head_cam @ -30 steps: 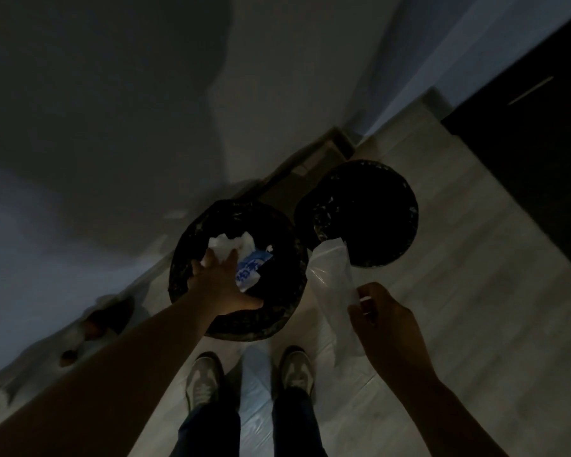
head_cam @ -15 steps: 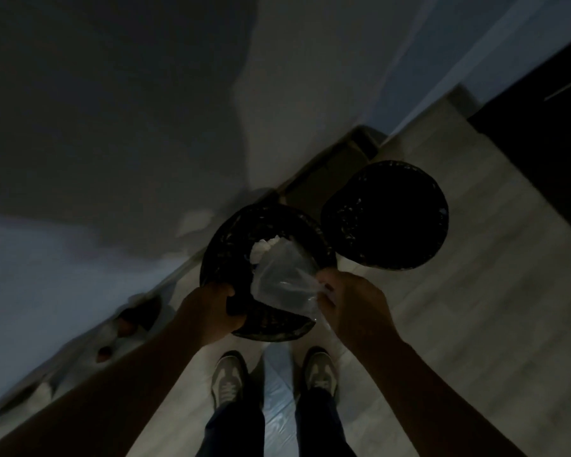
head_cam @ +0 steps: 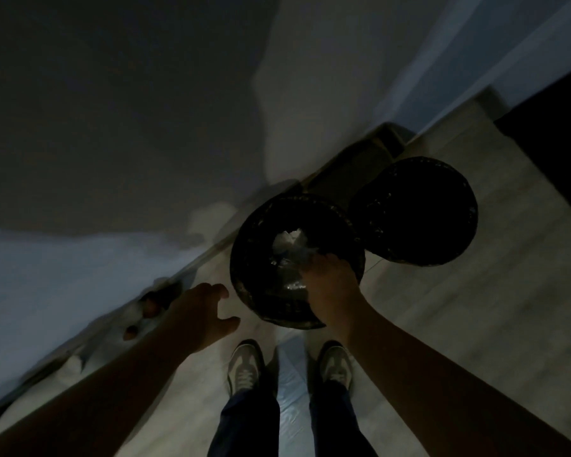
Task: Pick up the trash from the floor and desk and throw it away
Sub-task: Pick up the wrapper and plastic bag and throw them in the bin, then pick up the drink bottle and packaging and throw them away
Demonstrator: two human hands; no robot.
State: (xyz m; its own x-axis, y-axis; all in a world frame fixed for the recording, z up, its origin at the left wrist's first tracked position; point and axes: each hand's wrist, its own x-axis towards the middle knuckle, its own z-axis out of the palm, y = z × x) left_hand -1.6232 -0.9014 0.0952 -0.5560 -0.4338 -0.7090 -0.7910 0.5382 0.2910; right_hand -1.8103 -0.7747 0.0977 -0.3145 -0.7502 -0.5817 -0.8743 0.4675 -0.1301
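Off the rim of the bin (head_cam: pixel 244 258) since the earlier frame, the left hand (head_cam: pixel 201 311) hung just left of it, fingers spread and empty, while the right hand (head_cam: pixel 332 288) reached into its mouth, the clear plastic bag (head_cam: pixel 294 255) lying inside beyond fingertips whose grip was unreadable.

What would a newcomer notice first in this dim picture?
The crumpled white trash inside the nearer round black bag-lined bin, mid-frame, stands out brightly against the dark. The right hand reaches over that bin's near rim toward it. The left hand hangs open just left of the bin.
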